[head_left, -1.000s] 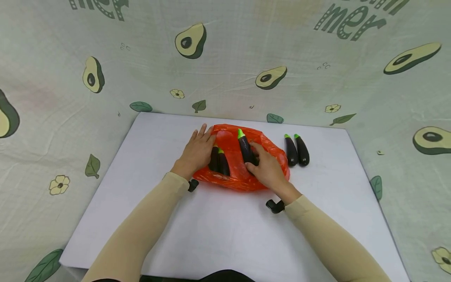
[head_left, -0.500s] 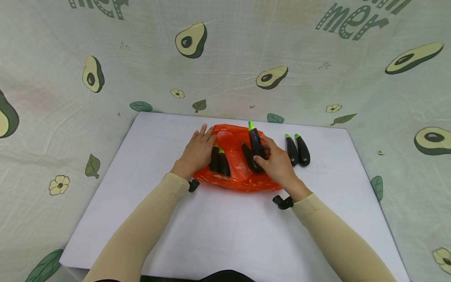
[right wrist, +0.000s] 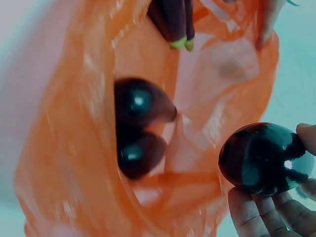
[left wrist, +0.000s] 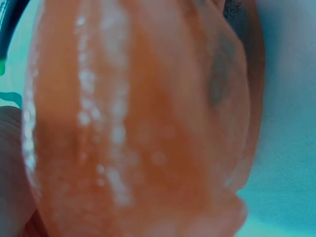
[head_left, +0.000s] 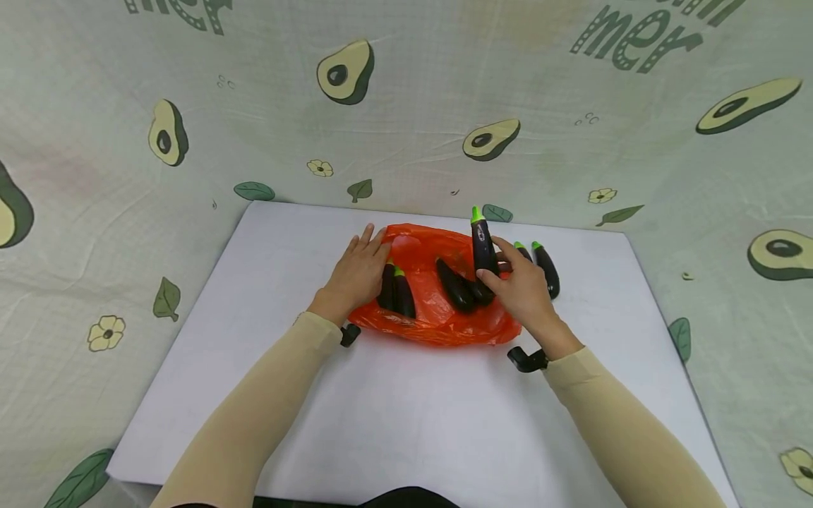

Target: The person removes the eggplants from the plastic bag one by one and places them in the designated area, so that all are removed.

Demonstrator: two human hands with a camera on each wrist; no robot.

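Note:
My right hand (head_left: 524, 289) grips a dark purple eggplant (head_left: 483, 245) with a bright green stem, held upright at the right side of a red plastic bag (head_left: 416, 247). In the right wrist view its fingers (right wrist: 249, 215) and thumb hold the eggplant's rounded end. At the bag's left edge rests my left hand (head_left: 356, 271), its visible fingers fairly straight against the plastic; the thumb is hidden in the head view. Red film fills most of the left wrist view. Inside the bag lie a left pair of eggplants (head_left: 404, 293) and a middle pair (head_left: 454, 286).
Right of the bag, one eggplant (head_left: 546, 271) lies on the white table (head_left: 406, 416), and another eggplant (head_left: 523, 250) beside it is mostly hidden behind my right hand. A cloth with avocado prints (head_left: 406, 106) hangs behind the table.
My right hand has moved right and away with the gripped eggplant, raising it from the bag's middle toward its right edge. The middle pair has come into view. My left hand stays put.

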